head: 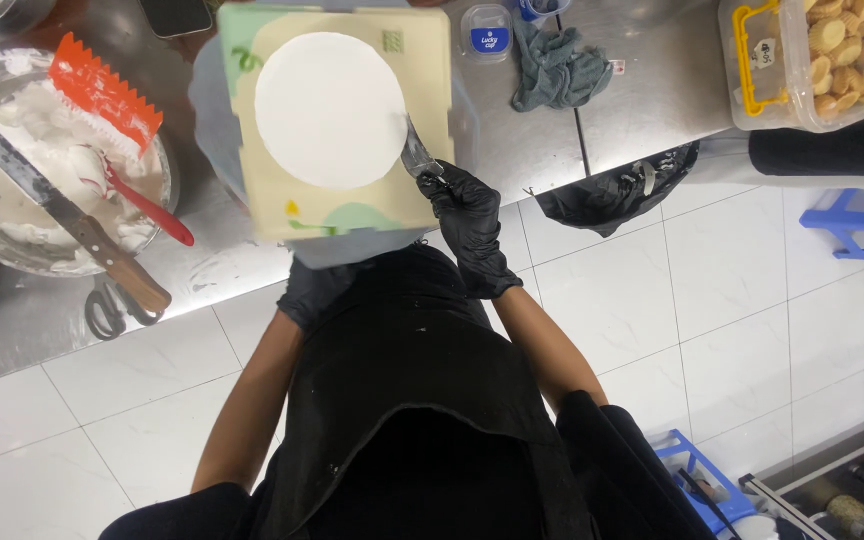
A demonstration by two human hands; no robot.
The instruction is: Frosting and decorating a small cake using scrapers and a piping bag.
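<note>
Two black-gloved hands work at a round white cake (330,110), which sits centred on a cream square board (432,150) on the steel table (642,90). Right hand (467,215) is just off the cake's lower right, fingers clamped on the handle of a metal spatula (415,152) whose blade touches the cake's side. Left hand (314,290) lies below the cake, under the board's near edge; whether its fingers are apart or together cannot be told.

Left of the cake stands a metal bowl (167,170) of white cream, holding an orange toothed scraper (104,90), a red-handled spatula (147,208) and a long wooden-handled knife (72,220). Right of the cake lie a grey-green cloth (557,68) and, further right, a clear tub of biscuits (832,55).
</note>
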